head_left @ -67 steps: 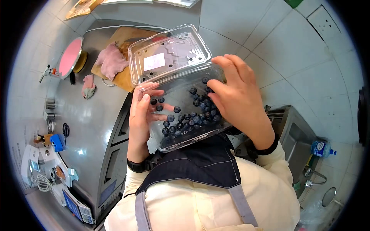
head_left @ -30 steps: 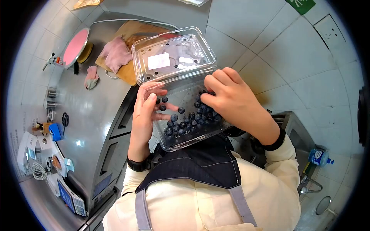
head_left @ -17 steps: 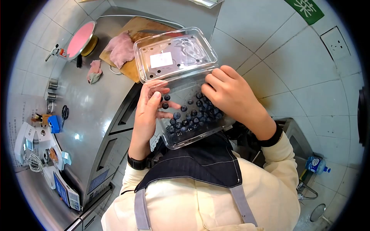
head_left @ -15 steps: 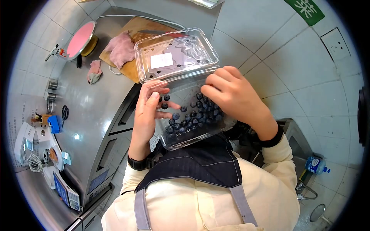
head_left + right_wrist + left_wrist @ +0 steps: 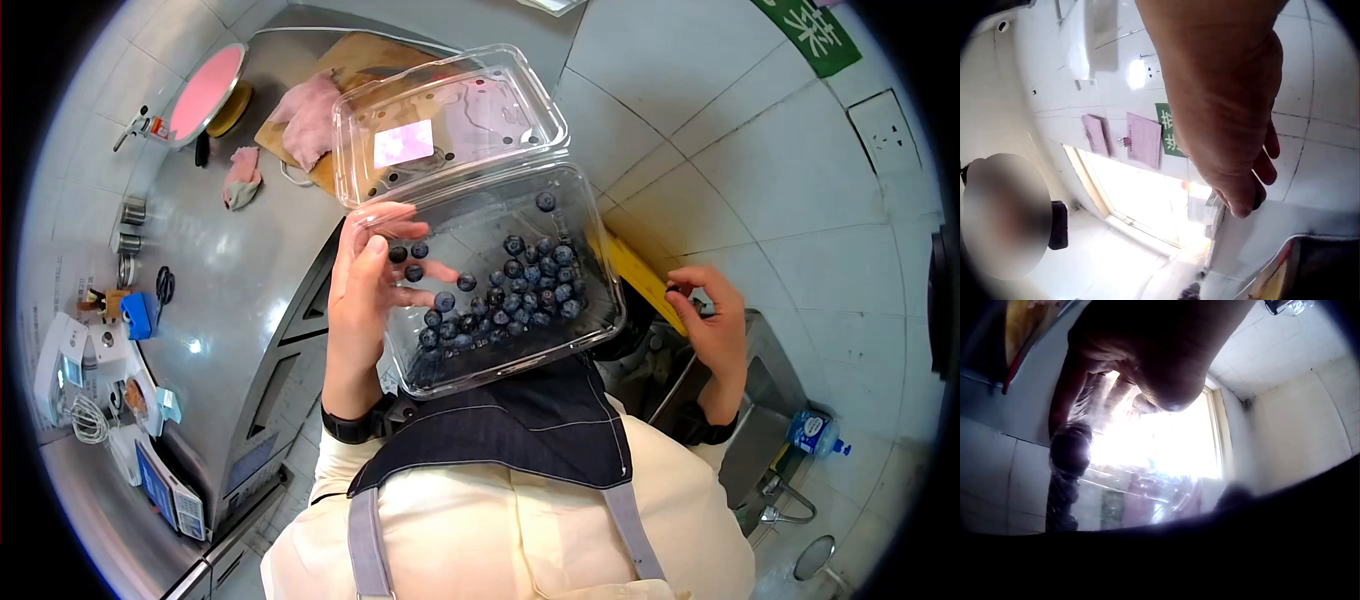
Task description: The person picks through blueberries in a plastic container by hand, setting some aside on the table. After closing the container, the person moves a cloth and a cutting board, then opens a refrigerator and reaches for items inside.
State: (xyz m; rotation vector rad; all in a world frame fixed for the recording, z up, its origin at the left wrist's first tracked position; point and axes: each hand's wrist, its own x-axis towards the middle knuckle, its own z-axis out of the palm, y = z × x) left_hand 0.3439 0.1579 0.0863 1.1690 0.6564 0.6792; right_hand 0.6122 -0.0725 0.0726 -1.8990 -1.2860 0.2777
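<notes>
A clear plastic clamshell box (image 5: 480, 385), lid (image 5: 500, 140) folded back, is held tilted in front of the apron. Inside, many blueberries (image 5: 520, 290) cluster toward its lower right, with a few near the left end. My left hand (image 5: 360, 290) grips the box's left end, thumb on the near side and fingers seen through the plastic. In the left wrist view a dark round berry (image 5: 1071, 452) shows beside that hand's fingers. Off to the right of the box, my right hand (image 5: 715, 325) pinches a blueberry (image 5: 1257, 199) between thumb and fingertips.
Below the right hand is a steel sink (image 5: 765, 370) with a tap (image 5: 795, 505) and a blue-labelled bottle (image 5: 815, 433). On the left steel counter (image 5: 215, 270) lie a wooden board (image 5: 330, 175), pink cloths (image 5: 308, 120), scissors (image 5: 164, 284) and a scale (image 5: 170, 485).
My right hand has come out of the box and moved right and down toward the sink, pinching a blueberry. The left hand still holds the box, which has shifted slightly left.
</notes>
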